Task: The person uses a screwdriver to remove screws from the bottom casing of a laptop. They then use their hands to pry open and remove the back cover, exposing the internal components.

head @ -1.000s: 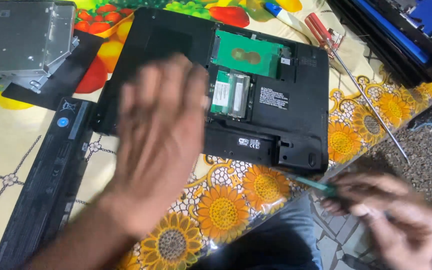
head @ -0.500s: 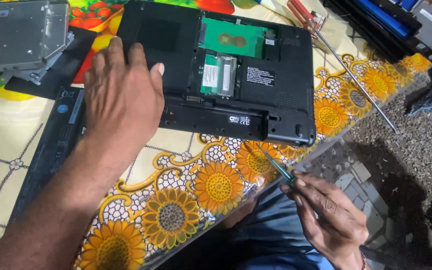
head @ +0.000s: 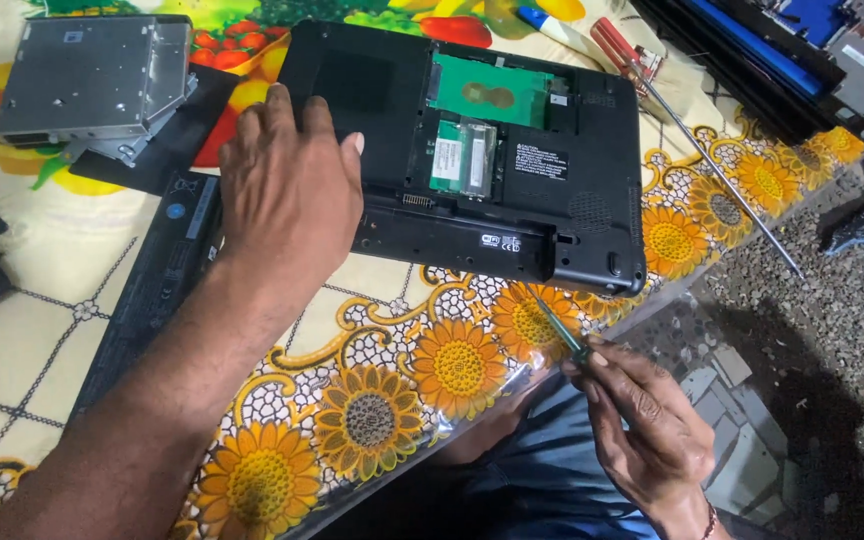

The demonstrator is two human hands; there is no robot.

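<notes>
A black laptop (head: pixel 592 225) lies upside down on the table, its bottom covers off, showing a green board and memory sticks (head: pixel 464 155). My left hand (head: pixel 287 195) rests flat on the laptop's left part, fingers spread. My right hand (head: pixel 642 420) is below the table's front edge and grips a small green-handled screwdriver (head: pixel 555 325). The screwdriver's tip points up toward the laptop's near edge, just short of it.
A flowered plastic cloth (head: pixel 432 370) covers the table. A long black battery (head: pixel 152 290) lies left of the laptop, a silver optical drive (head: pixel 92 85) at the back left. A long red-handled screwdriver (head: pixel 692 140) lies at the right. Dark device parts (head: pixel 802 50) sit at the top right.
My left hand has settled further left and up on the laptop. My right hand has brought the small screwdriver up closer to the laptop's near edge.
</notes>
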